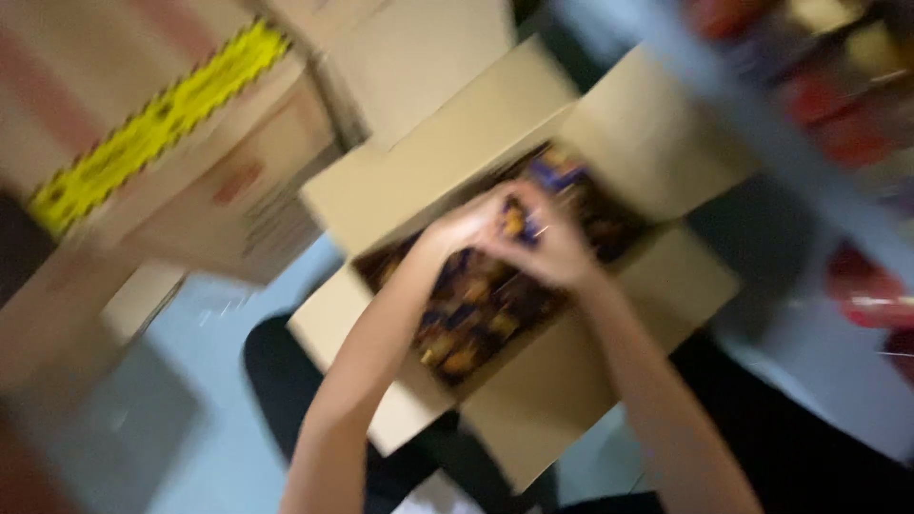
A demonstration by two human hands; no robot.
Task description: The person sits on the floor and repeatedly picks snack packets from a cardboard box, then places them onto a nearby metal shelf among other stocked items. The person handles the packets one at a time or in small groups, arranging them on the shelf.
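- Down at the middle of the blurred view, both hands meet inside an open cardboard box [609, 143] whose four flaps are folded outward
- left hand [466, 227] reaches in from the lower left, fingers curled toward the right hand; whether it grips anything on its own cannot be told through the motion blur
- right hand [552, 249] comes in from the lower right and lies against the left one, its fingers bent around a small purple and yellow packet [517, 221] that shows between the two hands
- that packet sits just above the box's filling, a dense layer of small packets [471, 319] in dark purple, brown and yellow that covers the whole bottom of the box
- the box rests over the person's dark-clothed lap, with pale floor [209, 419] showing to the left
- a second, shut carton with a yellow and black tape strip [157, 124] stands to the upper left, close to the open box's flap
- a shelf edge [752, 124] with red goods runs across the upper right, too smeared to describe further
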